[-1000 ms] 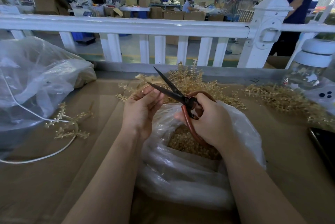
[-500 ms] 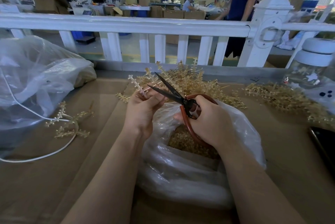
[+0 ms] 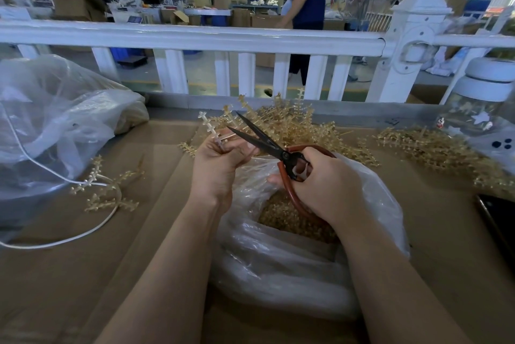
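My right hand (image 3: 326,185) grips the red handles of black-bladed scissors (image 3: 262,137), whose blades stand apart and point up and left. My left hand (image 3: 220,159) pinches a pale plastic sprig (image 3: 210,129) with small side stubs, upright beside the lower blade. Both hands hover over an open clear plastic bag (image 3: 278,265) holding small golden-tan pieces (image 3: 281,212). A heap of golden plastic sprigs (image 3: 289,120) lies just behind the scissors.
More golden sprigs (image 3: 440,148) spread to the right, and a few (image 3: 108,190) lie at left by a white cable (image 3: 69,237). A large clear bag (image 3: 55,126) fills the left. A jar with a white lid (image 3: 485,109), a dark phone (image 3: 498,221), a white railing (image 3: 195,37), a passing person (image 3: 306,9).
My left hand has brought a sprig up beside the scissor blades, raising it further each frame. The person beyond the railing has walked left.
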The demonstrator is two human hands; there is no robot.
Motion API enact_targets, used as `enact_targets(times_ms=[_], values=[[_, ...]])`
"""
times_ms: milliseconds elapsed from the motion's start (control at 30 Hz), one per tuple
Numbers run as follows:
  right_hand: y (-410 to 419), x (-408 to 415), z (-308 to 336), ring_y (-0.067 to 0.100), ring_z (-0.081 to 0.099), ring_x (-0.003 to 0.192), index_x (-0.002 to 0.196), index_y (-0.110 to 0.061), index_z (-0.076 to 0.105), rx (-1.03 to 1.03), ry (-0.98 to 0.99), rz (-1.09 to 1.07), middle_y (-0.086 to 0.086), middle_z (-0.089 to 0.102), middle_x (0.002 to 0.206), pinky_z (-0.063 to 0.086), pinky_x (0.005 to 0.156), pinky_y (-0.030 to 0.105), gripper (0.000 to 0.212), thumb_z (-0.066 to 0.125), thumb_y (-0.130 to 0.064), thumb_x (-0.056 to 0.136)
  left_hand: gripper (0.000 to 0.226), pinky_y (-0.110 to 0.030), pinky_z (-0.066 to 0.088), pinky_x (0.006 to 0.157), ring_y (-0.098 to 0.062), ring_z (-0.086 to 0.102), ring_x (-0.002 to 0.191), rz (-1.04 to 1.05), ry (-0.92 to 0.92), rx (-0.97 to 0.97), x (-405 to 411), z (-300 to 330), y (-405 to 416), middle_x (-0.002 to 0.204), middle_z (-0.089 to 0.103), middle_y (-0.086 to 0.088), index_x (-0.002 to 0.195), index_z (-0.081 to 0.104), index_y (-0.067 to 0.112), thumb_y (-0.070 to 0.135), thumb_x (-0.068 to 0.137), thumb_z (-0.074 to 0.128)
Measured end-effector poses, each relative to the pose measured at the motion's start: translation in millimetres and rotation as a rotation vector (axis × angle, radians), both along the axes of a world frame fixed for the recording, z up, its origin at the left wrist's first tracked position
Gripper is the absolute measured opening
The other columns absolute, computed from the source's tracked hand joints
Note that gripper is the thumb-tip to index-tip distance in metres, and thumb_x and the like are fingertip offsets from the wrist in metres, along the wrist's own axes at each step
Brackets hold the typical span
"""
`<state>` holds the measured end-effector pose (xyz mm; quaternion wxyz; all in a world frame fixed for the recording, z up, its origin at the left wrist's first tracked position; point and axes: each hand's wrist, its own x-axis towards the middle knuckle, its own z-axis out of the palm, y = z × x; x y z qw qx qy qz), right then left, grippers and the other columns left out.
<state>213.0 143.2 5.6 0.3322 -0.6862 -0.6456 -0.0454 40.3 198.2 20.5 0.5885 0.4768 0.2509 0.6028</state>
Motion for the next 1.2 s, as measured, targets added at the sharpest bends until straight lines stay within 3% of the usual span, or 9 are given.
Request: enact_targets(times_ms=[133,433,600,700,800,867,967,1100,1200], values=[[0.6,0.2,-0.4,-0.003,0.055,0.066,0.088,-0.034,0.060,-0.008,-0.008,-0.010,-0.018,0.063,0.072,0.039,0.052,0.014,0.063,0.046,-0.092,0.069,0.014,-0.019,0.054,0.067,-0.011,0.069,0.067,0.021,0.019,-0.011,-0.2,-1.4,1.3,0.069,0.073,-0.001,0.085,0.062,0.001,-0.012,0.081,0.064],[-2.7,-1.0,2.4,-0.007,0.052,0.069,0.091,-0.035,0.060,-0.023,0.011,0.020,-0.023,0.059,0.075,0.036,0.055,0.013,0.064,0.044,-0.092,0.067,0.037,-0.021,0.053,0.069,-0.011,0.065,0.065,0.023,0.075,0.079,0.2,0.6,0.1,0.060,0.067,0.003,0.060,0.065,0.015,-0.016,0.081,0.061],[-1.6,-1.2,3.5,0.000,0.057,0.070,0.092,-0.034,0.063,-0.027,-0.010,-0.001,-0.017,0.064,0.076,0.042,0.057,0.014,0.067,0.044,-0.093,0.067,0.030,-0.022,0.053,0.071,-0.011,0.065,0.066,0.034,0.066,0.070,0.2,0.4,0.7,0.060,0.066,0.004,0.065,0.062,0.012,-0.014,0.080,0.063],[-1.9,-1.0,3.5,-0.002,0.054,0.067,0.091,-0.034,0.065,-0.011,0.001,-0.007,-0.018,0.064,0.074,0.037,0.054,0.013,0.064,0.048,-0.091,0.068,0.017,-0.022,0.051,0.072,-0.009,0.064,0.066,0.011,0.037,0.070,0.2,2.1,-0.4,0.061,0.066,0.006,0.075,0.061,0.007,-0.010,0.079,0.065],[-2.2,-1.8,3.7,-0.004,0.054,0.066,0.090,-0.033,0.066,0.008,0.013,-0.012,-0.018,0.063,0.072,0.037,0.053,0.013,0.064,0.049,-0.090,0.068,0.027,-0.018,0.052,0.067,-0.008,0.063,0.064,-0.005,0.025,0.073,1.1,2.4,-1.0,0.058,0.062,0.006,0.069,0.065,0.015,-0.010,0.079,0.064],[-2.0,-1.8,3.9,-0.002,0.056,0.067,0.090,-0.032,0.066,0.010,0.023,-0.007,-0.017,0.063,0.072,0.040,0.054,0.015,0.065,0.048,-0.090,0.066,0.019,-0.018,0.052,0.067,-0.011,0.062,0.065,0.010,0.012,0.048,0.6,1.6,0.4,0.061,0.060,0.000,0.082,0.057,0.003,-0.016,0.082,0.061],[-1.9,-1.7,3.9,-0.003,0.056,0.066,0.090,-0.030,0.067,0.013,0.020,-0.003,-0.017,0.064,0.072,0.040,0.054,0.013,0.067,0.048,-0.091,0.066,0.017,-0.019,0.052,0.067,-0.012,0.063,0.066,0.013,0.005,0.028,0.2,1.2,1.1,0.062,0.062,0.000,0.088,0.055,-0.001,-0.015,0.082,0.061],[-1.2,-1.6,2.4,-0.002,0.057,0.069,0.095,-0.031,0.069,0.013,0.026,0.004,-0.018,0.066,0.076,0.039,0.056,0.012,0.070,0.047,-0.091,0.066,0.044,-0.019,0.052,0.067,-0.013,0.065,0.068,0.023,-0.047,-0.023,0.2,2.3,-0.7,0.074,0.064,-0.009,0.115,0.053,-0.005,-0.006,0.074,0.068],[-2.1,-1.3,2.2,0.001,0.060,0.071,0.098,-0.030,0.071,0.013,0.042,0.026,-0.018,0.068,0.079,0.046,0.060,0.015,0.070,0.050,-0.089,0.067,0.030,-0.017,0.053,0.067,-0.015,0.064,0.072,0.031,-0.020,-0.064,1.5,1.7,-0.3,0.082,0.061,-0.015,0.112,0.057,-0.007,-0.011,0.083,0.062]])
